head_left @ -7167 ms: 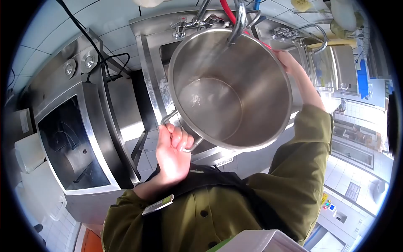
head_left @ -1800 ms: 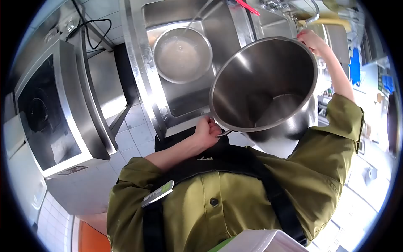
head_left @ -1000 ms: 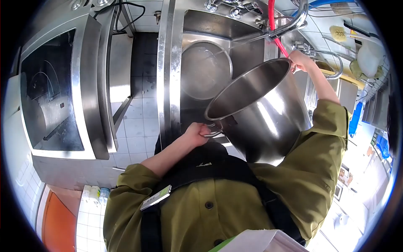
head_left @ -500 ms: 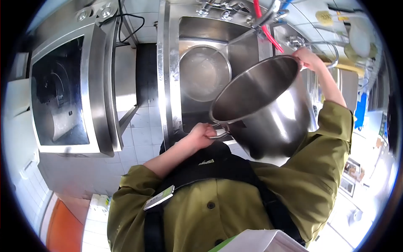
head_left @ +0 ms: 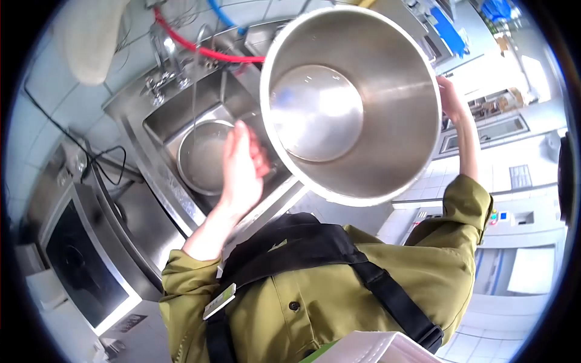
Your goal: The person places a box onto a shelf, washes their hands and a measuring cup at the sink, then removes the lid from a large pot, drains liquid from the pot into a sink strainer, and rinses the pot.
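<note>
A large stainless steel stockpot (head_left: pixel 393 115) is held up at the right of the sink, tilted so that its mouth faces me and its inside shows. My right hand (head_left: pixel 449 98) grips it at the far right side; the rim hides part of the fingers and the handle. My left hand (head_left: pixel 245 166) is off the pot, over the front of the sink, thumb raised and fingers loosely curled with nothing visible in them. Just beyond it, a round metal basin (head_left: pixel 203 160) sits in the sink (head_left: pixel 163 124), partly covered by the hand.
Faucets (head_left: pixel 163 66) stand along the sink's back, with a red hose (head_left: pixel 212 55) running behind the pot and a blue hose (head_left: pixel 221 13) above. A glass-fronted steel appliance (head_left: pixel 85 260) stands at the left, with a black cable (head_left: pixel 109 172) nearby.
My left hand has let go of the pot's handle and moved left and up. The pot has risen and turned its mouth toward me, still in my right hand. The view has swung right.
</note>
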The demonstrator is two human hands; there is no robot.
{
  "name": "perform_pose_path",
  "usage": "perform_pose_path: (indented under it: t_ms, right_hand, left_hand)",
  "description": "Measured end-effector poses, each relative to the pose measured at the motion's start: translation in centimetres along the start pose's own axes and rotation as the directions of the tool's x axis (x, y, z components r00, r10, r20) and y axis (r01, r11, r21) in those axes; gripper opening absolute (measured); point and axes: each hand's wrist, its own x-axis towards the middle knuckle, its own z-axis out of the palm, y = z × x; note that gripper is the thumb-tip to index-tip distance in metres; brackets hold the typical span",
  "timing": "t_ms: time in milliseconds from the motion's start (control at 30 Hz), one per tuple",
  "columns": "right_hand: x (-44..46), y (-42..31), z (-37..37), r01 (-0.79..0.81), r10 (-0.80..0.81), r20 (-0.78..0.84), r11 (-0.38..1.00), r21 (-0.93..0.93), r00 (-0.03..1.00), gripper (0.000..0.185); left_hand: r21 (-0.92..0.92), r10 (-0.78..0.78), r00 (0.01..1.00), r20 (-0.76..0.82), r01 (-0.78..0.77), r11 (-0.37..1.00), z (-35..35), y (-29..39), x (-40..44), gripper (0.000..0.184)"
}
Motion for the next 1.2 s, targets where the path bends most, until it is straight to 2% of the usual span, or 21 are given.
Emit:
perform_pose_path:
  t_ms: [100,200,267,300,333,433,467,500,567,600,633,667,700,733,800,833,900,967,1033,1100,1200]
  right_hand:
    - [2.4,2.4,-1.2,0.035,-0.038,0.026,0.993,0.113,0.999,0.028]
    - [4.3,3.1,-0.3,0.088,-0.103,0.078,0.982,0.168,0.992,0.021]
    - [8.6,5.1,-1.0,0.032,-0.11,0.288,0.965,0.26,0.951,0.017]
    - [10.0,5.7,-0.8,-0.001,-0.099,0.386,0.968,0.252,0.917,0.016]
    - [12.0,6.1,-0.3,-0.032,-0.091,0.483,0.97,0.239,0.871,0.015]
    - [20.1,10.6,2.3,-0.092,-0.126,0.67,0.956,0.28,0.732,0.013]
    - [22.4,12.0,3.6,-0.119,-0.148,0.722,0.945,0.305,0.676,0.011]
    - [23.0,12.3,3.9,-0.146,-0.15,0.797,0.947,0.285,0.585,0.01]
    - [25.6,14.0,6.1,-0.248,-0.091,0.863,0.938,0.241,0.497,0.013]
    - [27.3,15.4,6.8,-0.154,-0.182,0.898,0.953,0.262,0.401,0.017]
    - [29.7,17.7,7.9,0.073,-0.216,0.871,0.976,0.205,0.441,0.02]
    - [32.4,20.0,9.3,0.296,-0.265,0.843,0.946,0.132,0.469,0.024]
    - [35.0,23.7,10.5,0.533,-0.223,0.789,0.832,-0.152,0.573,0.027]
    - [37.3,27.2,11.0,0.669,-0.228,0.71,0.603,-0.434,0.667,0.031]
    - [38.8,31.6,10.0,0.51,-0.017,0.665,0.656,-0.557,0.747,0.038]
    - [42.1,37.9,11.6,0.639,-0.126,0.772,0.652,-0.408,0.622,0.038]
    - [44.3,42.4,13.6,0.629,-0.102,0.816,0.694,-0.351,0.569,0.036]
    - [42.5,41.7,13.5,0.367,0.182,0.696,0.743,-0.56,0.694,0.032]
    - [42.0,44.0,14.3,0.54,-0.107,0.671,0.691,-0.481,0.734,0.017]
    - [42.4,43.4,14.0,0.646,-0.193,0.703,0.609,-0.461,0.684,0.014]
    - [41.6,38.1,10.2,0.541,-0.056,0.748,0.726,-0.424,0.661,0.012]
  left_hand:
    - [0.066,0.142,0.989,0.048,-0.145,0.987,3.5,1.6,0.3,0.022]
    - [0.218,0.249,0.962,0.109,-0.268,0.939,7.2,3.3,0.9,0.022]
    - [0.191,0.276,0.953,0.127,-0.297,0.936,10.2,4.0,1.4,0.019]
    - [0.114,0.251,0.957,0.145,-0.269,0.956,11.7,4.1,1.7,0.016]
    - [0.068,0.187,0.945,0.269,-0.212,0.975,12.3,4.7,2.7,0.015]
    - [-0.293,0.013,0.971,0.24,0.06,0.954,18.6,3.5,2.6,0.019]
    - [-0.226,0.021,0.969,0.247,0.037,0.974,19.9,3.1,3.0,0.019]
    - [-0.223,0.025,0.984,0.174,0.015,0.975,22.2,2.4,3.4,0.018]
    - [-0.201,0.042,0.997,0.064,-0.028,0.979,25.6,1.3,4.3,0.018]
    - [-0.177,0.068,0.996,0.05,-0.058,0.982,26.4,1.1,5.0,0.017]
    - [-0.148,0.079,0.996,0.052,-0.07,0.987,26.9,1.1,5.5,0.019]
    - [-0.099,0.117,0.993,-0.031,-0.12,0.988,27.4,0.9,6.0,0.019]
    - [-0.048,0.158,0.981,-0.114,-0.165,0.985,27.9,0.5,6.3,0.021]
    - [0.005,0.199,0.96,-0.195,-0.202,0.979,28.3,0.0,6.7,0.022]
    - [0.02,0.2,0.948,-0.249,-0.201,0.979,28.9,-1.0,7.9,0.024]
    - [0.051,0.208,0.931,-0.3,-0.202,0.978,29.2,-1.2,8.0,0.023]
    - [0.08,0.232,0.901,-0.367,-0.218,0.973,29.8,-2.0,8.3,0.023]
    - [0.066,0.243,0.899,-0.364,-0.236,0.97,30.7,-2.2,8.2,0.023]
    - [0.07,0.264,0.887,-0.379,-0.257,0.964,31.5,-2.7,8.0,0.023]
    - [0.102,0.284,0.861,-0.423,-0.266,0.958,32.6,-2.8,8.1,0.021]
    - [-0.021,0.216,0.907,-0.363,-0.239,0.971,34.6,-3.7,8.7,0.02]
